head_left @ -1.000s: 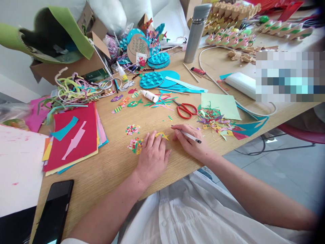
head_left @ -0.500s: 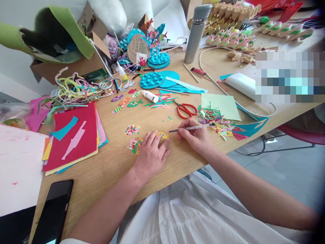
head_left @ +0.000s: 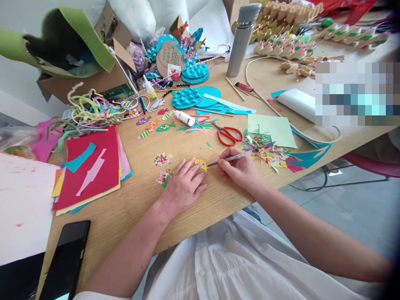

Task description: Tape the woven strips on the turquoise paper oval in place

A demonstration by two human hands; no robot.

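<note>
My right hand (head_left: 236, 167) grips a slim pen (head_left: 234, 157), its dark tip at the tail end of a small yellow paper fish (head_left: 201, 163). Flat on the wood lies my left hand (head_left: 186, 183), fingers stretched out, their tips at the fish's left edge. Small piles of coloured paper dots (head_left: 163, 159) sit just left of that hand. Farther up are several finished-looking paper fish (head_left: 165, 126) in different colours and a white glue bottle (head_left: 184, 118). Red-handled scissors (head_left: 229, 136) rest above my right hand.
Paper scraps (head_left: 265, 148) and a light green sheet (head_left: 276, 130) lie to the right. A stack of coloured paper (head_left: 93, 166) and a phone (head_left: 67, 258) are on the left. Behind stand a grey flask (head_left: 242, 46), blue paper discs (head_left: 187, 98) and a white power strip (head_left: 296, 105).
My left hand has slid slightly left, uncovering more of the yellow fish. The pen tip has shifted a little left and down to the fish's tail.
</note>
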